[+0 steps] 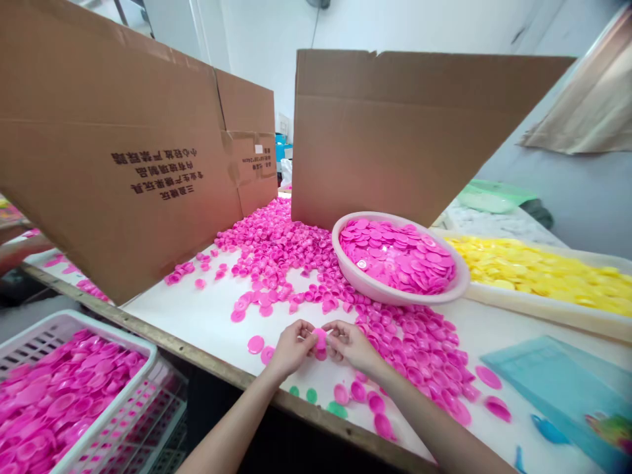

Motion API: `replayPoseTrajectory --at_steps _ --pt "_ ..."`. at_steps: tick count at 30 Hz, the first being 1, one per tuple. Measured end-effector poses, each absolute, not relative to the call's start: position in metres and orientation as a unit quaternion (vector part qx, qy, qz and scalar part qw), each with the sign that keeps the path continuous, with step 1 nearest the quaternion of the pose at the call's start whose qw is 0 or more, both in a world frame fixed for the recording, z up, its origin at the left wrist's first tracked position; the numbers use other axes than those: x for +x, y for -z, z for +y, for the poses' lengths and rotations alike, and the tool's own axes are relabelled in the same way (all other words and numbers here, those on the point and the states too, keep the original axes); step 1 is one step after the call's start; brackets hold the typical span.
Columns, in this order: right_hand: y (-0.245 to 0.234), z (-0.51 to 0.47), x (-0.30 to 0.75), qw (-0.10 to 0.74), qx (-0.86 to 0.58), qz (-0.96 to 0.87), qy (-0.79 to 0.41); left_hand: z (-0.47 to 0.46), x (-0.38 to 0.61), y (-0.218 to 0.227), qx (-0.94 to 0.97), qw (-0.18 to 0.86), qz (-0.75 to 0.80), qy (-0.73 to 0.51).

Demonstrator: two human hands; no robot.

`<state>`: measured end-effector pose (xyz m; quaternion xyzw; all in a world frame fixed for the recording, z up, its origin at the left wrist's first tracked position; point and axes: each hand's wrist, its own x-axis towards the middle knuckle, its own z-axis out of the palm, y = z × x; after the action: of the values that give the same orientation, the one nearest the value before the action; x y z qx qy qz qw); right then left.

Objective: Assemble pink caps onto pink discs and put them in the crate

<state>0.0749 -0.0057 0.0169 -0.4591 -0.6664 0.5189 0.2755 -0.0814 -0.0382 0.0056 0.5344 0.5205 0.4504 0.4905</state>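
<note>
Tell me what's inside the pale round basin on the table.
The pale round plastic basin holds a heaped layer of flat pink plastic caps. The pile covers the basin's floor, so whatever lies beneath the top caps cannot be seen.

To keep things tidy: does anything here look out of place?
Three round green plastic caps lie near the front edge of the white table, among round pink plastic caps. Their colour stands out: nearby loose caps are all pink.
</note>
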Motion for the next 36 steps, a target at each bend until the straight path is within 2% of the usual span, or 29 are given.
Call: replayPoseTrajectory --at_steps 2,9,13,15,19,22,32,36 --pt "-0.013 -0.005 0.073 0.27 -0.48 -0.639 -0.537 -0.037 -0.078 -0.004 0.525 0.514 0.523 -0.432" --pt "0.006 0.003 0.077 0.198 -0.517 -0.598 -0.579 -0.034 -0.077 0.022 0.581 0.462 0.571 -0.35" --pt "0.0 0.009 0.076 0.144 -0.515 -0.586 -0.609 -0.027 -0.078 0.015 0.613 0.459 0.582 -0.274" --pt "-0.006 0.01 0.073 0.12 -0.53 -0.59 -0.597 -0.021 -0.076 0.005 0.645 0.39 0.61 -0.243" --pt "-0.014 0.012 0.067 0.077 -0.549 -0.605 -0.572 -0.01 -0.059 -0.007 0.691 0.129 0.665 -0.253" --pt "-0.013 0.016 0.066 0.051 -0.544 -0.608 -0.576 -0.005 -0.048 -0.005 0.707 0.047 0.667 -0.23" --pt "-0.012 0.034 0.069 -0.028 -0.493 -0.614 -0.616 -0.003 -0.048 -0.001 0.723 0.087 0.663 -0.175" --pt "-0.014 0.035 0.067 -0.031 -0.484 -0.613 -0.624 -0.001 -0.049 -0.002 0.727 0.094 0.659 -0.167"
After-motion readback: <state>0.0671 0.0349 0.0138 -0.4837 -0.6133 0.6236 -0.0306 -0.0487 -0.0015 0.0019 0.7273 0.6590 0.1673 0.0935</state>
